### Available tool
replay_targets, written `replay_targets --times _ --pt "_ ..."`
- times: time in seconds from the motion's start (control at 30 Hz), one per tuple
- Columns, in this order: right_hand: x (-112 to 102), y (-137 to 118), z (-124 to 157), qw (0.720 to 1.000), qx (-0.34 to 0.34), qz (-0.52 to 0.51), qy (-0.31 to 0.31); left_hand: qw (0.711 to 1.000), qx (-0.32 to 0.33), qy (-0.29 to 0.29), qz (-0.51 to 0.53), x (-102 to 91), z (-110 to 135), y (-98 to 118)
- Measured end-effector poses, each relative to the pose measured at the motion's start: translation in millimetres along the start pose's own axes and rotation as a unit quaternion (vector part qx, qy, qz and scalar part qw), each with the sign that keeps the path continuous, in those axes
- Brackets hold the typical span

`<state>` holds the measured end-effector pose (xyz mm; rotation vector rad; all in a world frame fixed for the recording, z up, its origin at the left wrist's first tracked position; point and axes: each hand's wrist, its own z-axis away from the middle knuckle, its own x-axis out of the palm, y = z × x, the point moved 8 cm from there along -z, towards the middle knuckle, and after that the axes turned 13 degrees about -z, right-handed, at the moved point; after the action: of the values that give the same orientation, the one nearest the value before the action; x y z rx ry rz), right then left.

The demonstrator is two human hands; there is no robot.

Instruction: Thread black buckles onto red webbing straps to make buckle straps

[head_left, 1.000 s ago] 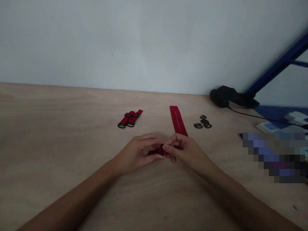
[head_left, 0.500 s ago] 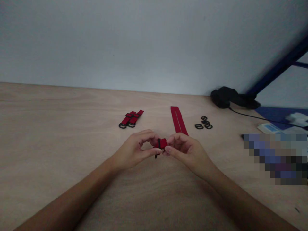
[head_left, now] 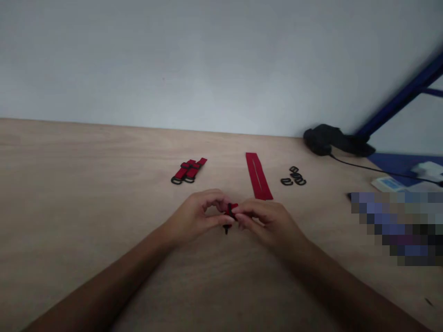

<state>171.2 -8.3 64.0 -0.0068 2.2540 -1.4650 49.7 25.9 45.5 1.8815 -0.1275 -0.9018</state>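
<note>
Between my two hands is a short red strap (head_left: pixel 234 206) with a black slider buckle on it. My left hand (head_left: pixel 202 214) pinches its left side between thumb and fingers, and a black hook hangs below. The fingertips of my right hand (head_left: pixel 268 219) grip the strap's right side by the slider, hiding part of it. Beyond my left hand lie finished-looking red straps (head_left: pixel 189 170) with black sliders and hooks. Flat red strips (head_left: pixel 258 177) lie side by side past my right hand. Loose black hooks and a slider (head_left: pixel 296 176) rest farther right.
The wooden table (head_left: pixel 86 184) meets a pale wall (head_left: pixel 207 64) at the back. A black object (head_left: pixel 332 138) with a cable stands at the back right. A white and blue packet (head_left: pixel 386 183) and a blurred-out patch are at the right.
My right hand has shifted its grip, fingers now flatter and closer over the slider. The red strap has turned a little, and more of the hook shows below it.
</note>
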Motion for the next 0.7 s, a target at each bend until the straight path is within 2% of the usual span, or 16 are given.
replay_targets --times 0.17,0.23,0.4,0.53,0.6,0.7 --pt "-4.8 23.4 1.3 0.989 0.084 -0.111 0.046 0.999 -0.014 0.006 0.036 1.5 0.5 -5.1" --pt "-4.4 21.5 0.1 0.992 0.074 -0.097 0.037 0.999 -0.006 0.004 0.038 1.5 0.9 -3.5" --pt "-1.2 1.8 -1.5 0.998 -0.03 -0.046 0.014 0.995 -0.028 0.005 0.095 1.8 1.0 -2.2" --pt "4.3 10.3 0.5 0.996 -0.009 -0.083 0.034 0.979 -0.081 0.031 0.187 2.5 0.0 -10.4" --pt "4.0 13.5 1.0 0.996 -0.001 -0.066 0.052 0.969 -0.099 0.046 0.22 1.9 -0.4 -17.3" --pt "-0.2 10.3 0.4 0.997 -0.012 -0.014 0.069 0.955 -0.133 -0.001 0.264 11.2 -0.2 -28.8"
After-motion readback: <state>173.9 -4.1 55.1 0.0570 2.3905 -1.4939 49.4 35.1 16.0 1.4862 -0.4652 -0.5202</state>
